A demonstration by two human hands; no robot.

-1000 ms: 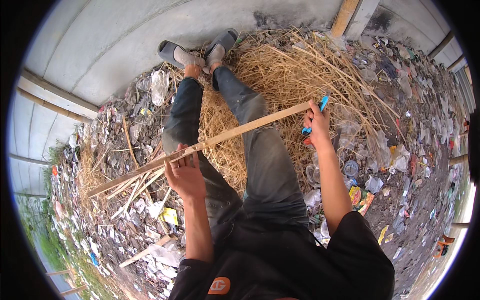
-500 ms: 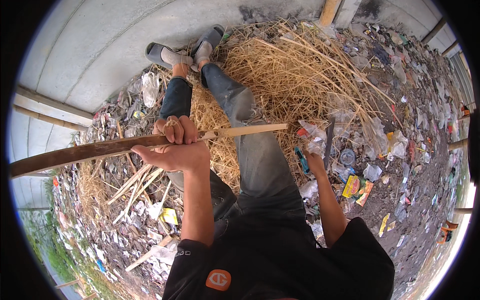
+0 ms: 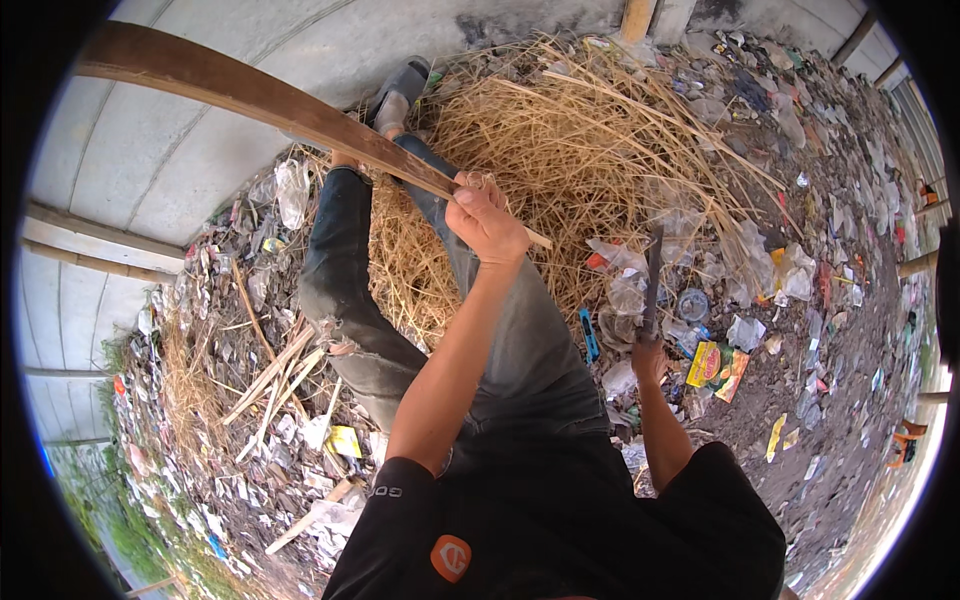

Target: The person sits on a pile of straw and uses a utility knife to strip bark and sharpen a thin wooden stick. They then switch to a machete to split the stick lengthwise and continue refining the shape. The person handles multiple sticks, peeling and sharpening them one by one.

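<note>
A long brown bamboo strip slants from the upper left down to my lap. My left hand is closed around it near its pale, shaved end, above my right thigh. To the right, my right hand is closed on the handle end of a long dark-bladed knife, held low at the ground with its blade pointing away from me. A blue utility knife lies on the ground between my right thigh and that knife, touched by neither hand.
Straw-like shavings are heaped around my legs, with long thin strips on top. Several pale split strips lie at the left. Plastic litter, a clear round container and a yellow packet cover the ground. A grey wall stands beyond my feet.
My right hand has let go of the blue utility knife and taken hold of the long dark knife. My left hand has moved right, and the bamboo strip's far end has swung upward.
</note>
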